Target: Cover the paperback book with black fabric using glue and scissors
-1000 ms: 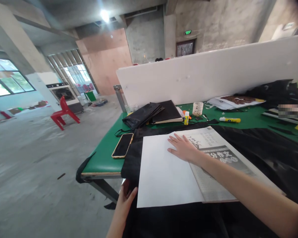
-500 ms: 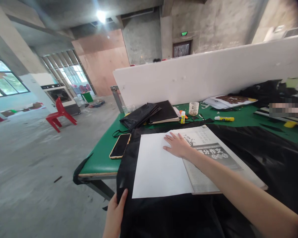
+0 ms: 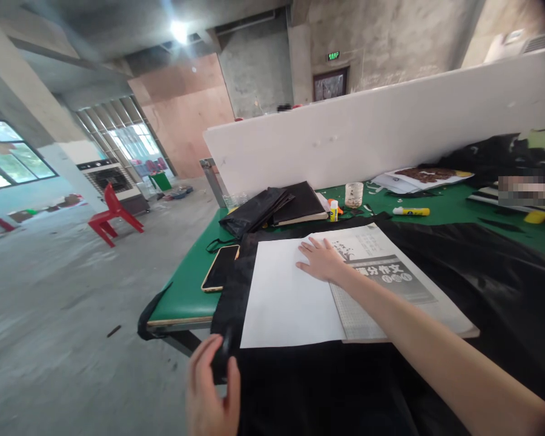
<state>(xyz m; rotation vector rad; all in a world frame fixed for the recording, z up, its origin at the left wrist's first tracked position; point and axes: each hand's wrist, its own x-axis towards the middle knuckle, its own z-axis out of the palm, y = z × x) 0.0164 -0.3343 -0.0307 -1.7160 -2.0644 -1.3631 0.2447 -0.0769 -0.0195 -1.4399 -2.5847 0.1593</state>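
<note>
An open book lies on a large black plastic sheet. Its blank white leaf is to the left, and a grey printed page with Chinese characters is to the right. My right hand rests flat across the top of the fold, fingers spread, its forearm crossing the printed page. At the sheet's left edge, my left hand has its thumb and fingers apart, curved about the black material without visibly pinching it. Part of the sheet near those fingers is blurred.
The sheet covers part of a green table. A phone lies left of the book. Behind are a black-covered book, an upright glue stick, a lying glue stick and a clear cup. A white board stands behind.
My left hand has loosened from the sheet's edge, its fingers rising and parting from the thumb. My right hand stays flat on the book. The view has shifted slightly.
</note>
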